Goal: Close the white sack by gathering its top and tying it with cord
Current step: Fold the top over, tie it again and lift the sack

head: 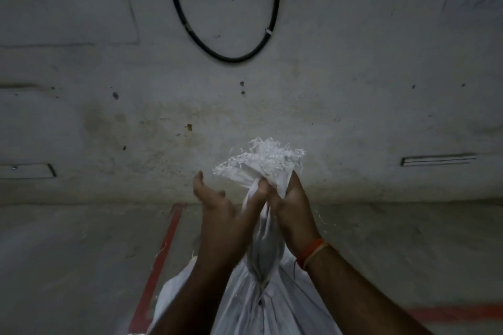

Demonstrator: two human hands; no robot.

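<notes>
The white sack [261,304] stands at the bottom centre, its top gathered into a twisted neck [265,250] that rises between my forearms. The frayed mouth [261,160] fans out above my hands. My right hand [291,204] is closed around the neck just under the frayed edge; an orange thread band circles that wrist. My left hand [217,198] is beside the neck on its left, palm up with fingers spread, its thumb reaching toward the cloth. A thin dark cord seems to cinch the neck lower down [261,284], but it is hard to make out.
A stained grey wall [245,106] rises close ahead, with a black cable loop [226,35] hanging on it. The concrete floor [81,247] carries red painted lines [160,261] at the left and lower right. Loose white fibres lie on the floor.
</notes>
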